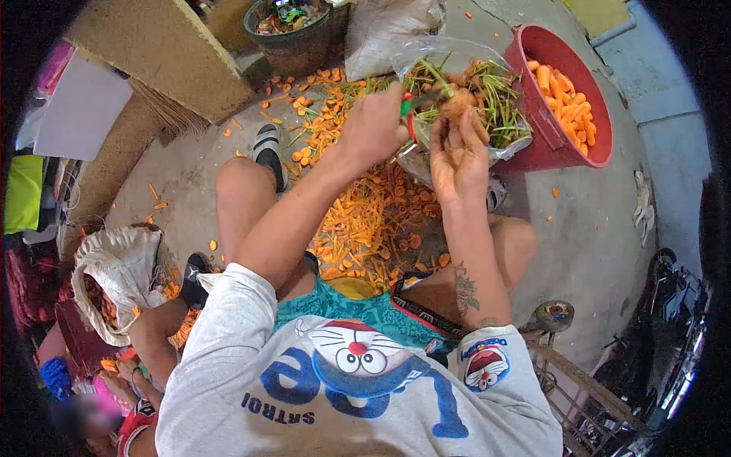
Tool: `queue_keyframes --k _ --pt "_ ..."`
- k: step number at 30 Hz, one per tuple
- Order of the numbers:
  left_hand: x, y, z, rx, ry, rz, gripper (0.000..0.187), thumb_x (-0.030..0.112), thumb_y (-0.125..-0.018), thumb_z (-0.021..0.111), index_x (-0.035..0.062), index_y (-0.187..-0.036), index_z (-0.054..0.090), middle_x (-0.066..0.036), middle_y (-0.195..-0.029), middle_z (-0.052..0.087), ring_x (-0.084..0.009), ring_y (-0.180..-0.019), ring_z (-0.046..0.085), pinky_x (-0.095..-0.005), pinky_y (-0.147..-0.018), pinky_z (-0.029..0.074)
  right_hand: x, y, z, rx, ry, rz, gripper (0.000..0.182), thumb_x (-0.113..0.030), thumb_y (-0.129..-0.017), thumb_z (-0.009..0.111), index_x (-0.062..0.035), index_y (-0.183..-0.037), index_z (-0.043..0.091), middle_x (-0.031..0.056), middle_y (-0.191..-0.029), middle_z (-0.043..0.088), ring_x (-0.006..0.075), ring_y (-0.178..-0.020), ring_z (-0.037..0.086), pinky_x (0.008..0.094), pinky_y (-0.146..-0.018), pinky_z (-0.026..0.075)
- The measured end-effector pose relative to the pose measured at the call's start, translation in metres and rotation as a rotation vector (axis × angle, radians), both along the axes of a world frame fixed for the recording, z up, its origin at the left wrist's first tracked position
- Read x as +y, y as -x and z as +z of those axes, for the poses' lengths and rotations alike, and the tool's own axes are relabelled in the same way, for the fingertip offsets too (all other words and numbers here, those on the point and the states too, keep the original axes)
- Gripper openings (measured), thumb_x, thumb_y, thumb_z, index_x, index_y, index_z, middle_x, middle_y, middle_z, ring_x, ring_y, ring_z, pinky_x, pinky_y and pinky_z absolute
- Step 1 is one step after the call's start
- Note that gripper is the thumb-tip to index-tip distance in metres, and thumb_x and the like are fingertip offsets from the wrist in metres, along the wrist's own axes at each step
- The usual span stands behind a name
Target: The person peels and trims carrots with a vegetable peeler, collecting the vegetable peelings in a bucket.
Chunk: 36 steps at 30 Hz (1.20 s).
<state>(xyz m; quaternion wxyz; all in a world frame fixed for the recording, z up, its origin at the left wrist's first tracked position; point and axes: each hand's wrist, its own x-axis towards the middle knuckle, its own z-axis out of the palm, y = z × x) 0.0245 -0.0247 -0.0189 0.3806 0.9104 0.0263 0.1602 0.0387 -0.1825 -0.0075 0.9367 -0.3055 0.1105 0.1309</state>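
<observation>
My left hand (375, 126) is closed around a knife (407, 104) with a green and red handle; its blade reaches the top of a carrot. That carrot (457, 105), brownish and unpeeled with a green stem stub, is held in the fingers of my right hand (461, 156), palm turned up. Just behind both hands stands an open clear plastic bag (518, 143) with more unwashed carrots and green stalks (504, 107). Below my hands, between my legs, lies a heap of orange carrot peelings and cut ends (358, 221).
A red bucket (521, 129) of peeled carrots (567, 107) leans at the right. Behind are a dark bucket (285, 47) of scraps and a white sack (388, 34). At lower left, another person sits by an open sack (118, 259). A metal rack (579, 373) stands lower right.
</observation>
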Motion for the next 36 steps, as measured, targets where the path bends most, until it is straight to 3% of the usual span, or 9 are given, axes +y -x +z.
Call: queue_keyframes --k 5,9,10,14,27,30,33,35,36 --pt "0.009 -0.016 -0.016 0.0 -0.018 0.069 0.027 0.017 -0.087 0.065 -0.0039 -0.103 0.061 -0.032 -0.085 0.065 -0.0508 -0.086 0.064 -0.0572 -0.076 0.049 0.009 0.012 0.009 -0.069 -0.021 0.145 0.037 -0.019 -0.098 0.069 -0.0096 -0.132 0.056 0.007 -0.126 0.065 0.0189 -0.118 0.059 0.0387 -0.101 0.049" --pt "0.03 -0.012 -0.008 0.095 -0.033 0.026 0.026 0.015 -0.086 0.063 -0.0034 -0.106 0.062 -0.033 -0.089 0.065 -0.0512 -0.088 0.064 -0.0568 -0.078 0.049 -0.009 0.002 0.022 -0.109 -0.125 0.297 0.037 -0.027 -0.1 0.06 -0.0094 -0.132 0.056 0.01 -0.127 0.065 0.0242 -0.117 0.059 0.044 -0.102 0.047" --pt "0.031 -0.008 -0.003 0.07 -0.047 0.003 0.027 0.015 -0.086 0.064 -0.0027 -0.106 0.061 -0.033 -0.089 0.065 -0.0512 -0.088 0.064 -0.0567 -0.077 0.049 -0.01 0.004 0.035 -0.032 -0.073 0.25 0.038 -0.031 -0.101 0.051 -0.0064 -0.13 0.056 0.0115 -0.115 0.067 0.0247 -0.106 0.06 0.0431 -0.093 0.047" --pt "0.027 0.009 0.02 0.149 -0.116 -0.042 0.027 0.016 -0.086 0.064 -0.0011 -0.106 0.06 -0.032 -0.087 0.065 -0.0507 -0.087 0.063 -0.0562 -0.076 0.049 -0.026 -0.01 0.003 -0.139 -0.043 0.304 0.036 -0.033 -0.103 0.048 -0.0043 -0.123 0.057 0.0099 -0.092 0.061 0.0195 -0.08 0.052 0.0386 -0.072 0.041" --pt "-0.006 0.028 0.021 0.109 -0.194 -0.253 0.03 0.007 -0.078 0.062 -0.0064 -0.103 0.053 -0.031 -0.079 0.065 -0.0507 -0.08 0.065 -0.0582 -0.074 0.051 -0.013 -0.006 -0.008 -0.209 0.249 0.128 0.033 -0.031 -0.105 0.047 -0.0077 -0.126 0.057 0.0078 -0.103 0.066 0.0189 -0.09 0.062 0.0354 -0.075 0.048" --pt "-0.006 0.027 0.015 0.112 -0.221 -0.235 0.035 0.008 -0.079 0.064 -0.0074 -0.108 0.052 -0.031 -0.079 0.066 -0.0504 -0.08 0.065 -0.058 -0.074 0.053 -0.013 -0.009 -0.013 -0.276 0.368 0.061 0.036 -0.029 -0.106 0.045 -0.005 -0.13 0.056 0.0072 -0.102 0.066 0.0175 -0.089 0.062 0.0338 -0.074 0.049" --pt "-0.006 0.023 0.005 0.128 -0.228 -0.245 0.037 0.01 -0.08 0.065 -0.0078 -0.109 0.052 -0.031 -0.081 0.066 -0.0501 -0.081 0.066 -0.0575 -0.076 0.054 -0.012 -0.008 -0.008 -0.234 0.347 0.166 0.039 -0.022 -0.104 0.042 0.0048 -0.127 0.059 0.0118 -0.111 0.066 0.0191 -0.099 0.065 0.0329 -0.088 0.052" --pt "-0.005 0.023 0.007 0.131 -0.234 -0.261 0.037 0.01 -0.081 0.066 -0.0076 -0.11 0.052 -0.031 -0.082 0.066 -0.0499 -0.081 0.066 -0.0573 -0.077 0.054 -0.005 -0.005 -0.002 -0.695 0.791 -0.091 0.044 -0.019 -0.103 0.039 0.01 -0.127 0.061 0.0163 -0.118 0.067 0.022 -0.105 0.065 0.0342 -0.096 0.049" --pt "-0.006 0.025 0.007 0.139 -0.239 -0.277 0.037 0.011 -0.082 0.066 -0.0073 -0.111 0.053 -0.031 -0.082 0.067 -0.0496 -0.082 0.066 -0.0571 -0.078 0.054 -0.009 -0.011 -0.004 -0.694 0.793 -0.087 0.044 -0.019 -0.103 0.039 0.01 -0.127 0.061 0.0163 -0.118 0.067 0.022 -0.105 0.065 0.0342 -0.096 0.049"
